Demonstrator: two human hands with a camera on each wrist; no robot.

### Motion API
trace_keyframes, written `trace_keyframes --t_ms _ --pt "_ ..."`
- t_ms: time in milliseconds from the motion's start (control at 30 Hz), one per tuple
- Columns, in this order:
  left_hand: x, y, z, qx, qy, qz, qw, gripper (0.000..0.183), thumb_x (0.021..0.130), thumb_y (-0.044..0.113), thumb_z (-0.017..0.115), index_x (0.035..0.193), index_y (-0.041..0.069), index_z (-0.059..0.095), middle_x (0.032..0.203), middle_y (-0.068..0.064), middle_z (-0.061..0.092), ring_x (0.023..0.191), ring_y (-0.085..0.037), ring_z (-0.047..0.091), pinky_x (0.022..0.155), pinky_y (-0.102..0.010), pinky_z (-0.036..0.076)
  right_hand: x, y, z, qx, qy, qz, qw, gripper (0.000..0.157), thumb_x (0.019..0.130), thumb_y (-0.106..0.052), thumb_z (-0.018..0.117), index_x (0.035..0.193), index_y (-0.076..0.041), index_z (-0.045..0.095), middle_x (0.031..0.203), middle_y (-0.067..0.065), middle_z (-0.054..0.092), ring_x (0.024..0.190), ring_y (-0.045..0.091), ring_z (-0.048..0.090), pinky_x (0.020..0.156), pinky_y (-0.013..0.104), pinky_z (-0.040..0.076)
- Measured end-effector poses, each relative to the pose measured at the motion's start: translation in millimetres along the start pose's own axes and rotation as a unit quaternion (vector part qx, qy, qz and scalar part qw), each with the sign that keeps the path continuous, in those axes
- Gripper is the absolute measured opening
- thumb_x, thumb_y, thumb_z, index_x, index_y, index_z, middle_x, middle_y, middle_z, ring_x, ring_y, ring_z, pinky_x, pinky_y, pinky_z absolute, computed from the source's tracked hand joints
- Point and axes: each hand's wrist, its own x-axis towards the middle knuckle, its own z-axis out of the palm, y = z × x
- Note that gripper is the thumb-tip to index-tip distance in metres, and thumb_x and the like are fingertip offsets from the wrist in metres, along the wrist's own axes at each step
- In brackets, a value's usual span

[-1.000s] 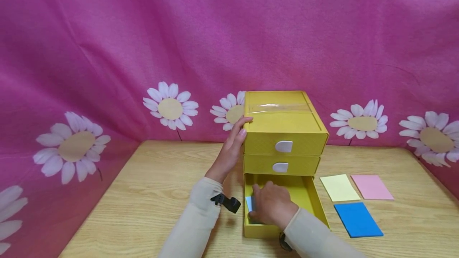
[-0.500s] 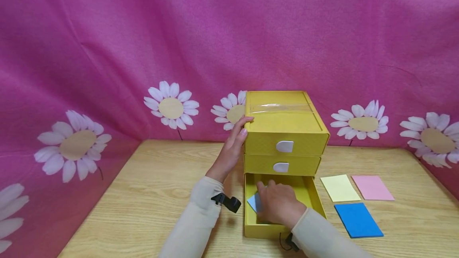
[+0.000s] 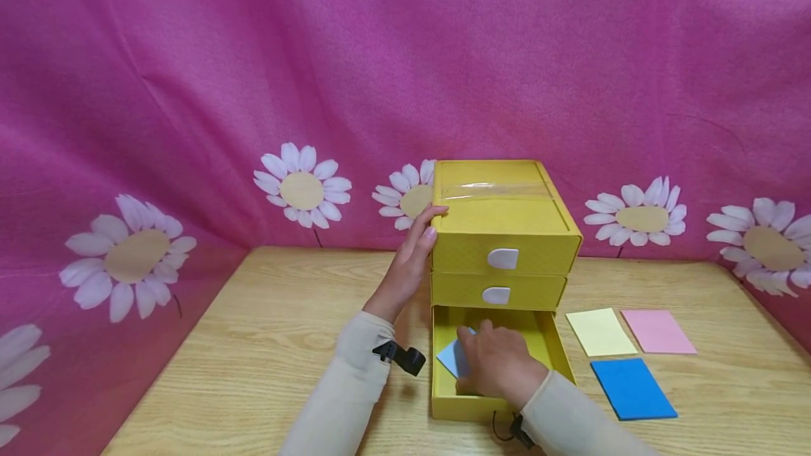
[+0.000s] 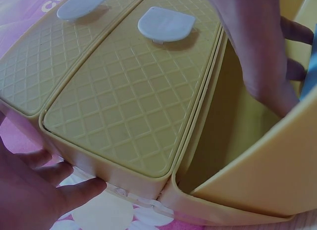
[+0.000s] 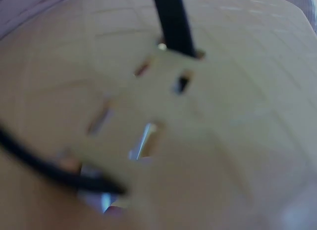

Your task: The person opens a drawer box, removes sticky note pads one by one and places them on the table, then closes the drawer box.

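A yellow box of three drawers [image 3: 500, 220] stands on the table, its bottom drawer [image 3: 500, 410] pulled out. My left hand [image 3: 405, 269] rests against the box's left side, fingertips near the top edge; the left wrist view shows those fingers [image 4: 81, 190] extended along the wall. Down inside the bottom drawer, my right hand [image 3: 497, 364] holds a light blue pad of notes [image 3: 451, 357], which lies turned at an angle, partly covered by the hand. A strip of the pad [image 4: 311, 74] shows beside the right fingers in the left wrist view. The right wrist view is blurred, filled by a pale patterned surface.
Right of the box lie a pale yellow pad [image 3: 600, 333], a pink pad [image 3: 659, 331] and a blue pad [image 3: 633, 389]. The two upper drawers are closed, each with a white tab [image 3: 503, 259]. A magenta flowered cloth [image 3: 405, 55] hangs behind the wooden table [image 3: 285, 343].
My right hand has shifted slightly to the right inside the drawer. The light blue pad has turned and moved away from the drawer's left wall. My left hand stays put.
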Motion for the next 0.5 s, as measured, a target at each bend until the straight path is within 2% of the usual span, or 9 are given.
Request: trace_keyframes --t_ms 500 --pt "0.9 -1.6 -0.1 0.0 0.0 0.001 1.0 0.044 0.104 0.025 0.029 0.146 0.012 0.033 0.161 -0.008 0.012 0.145 -0.015 0.011 0.116 -0.044 0.016 -0.3 1.0 0.0 0.008 -0.013 -0.004 1.0 0.057 0.062 -0.04 0.086 0.097 -0.007 0.056 0.076 0.013 0.048 0.063 0.031 0.052 0.051 0.044 0.045"
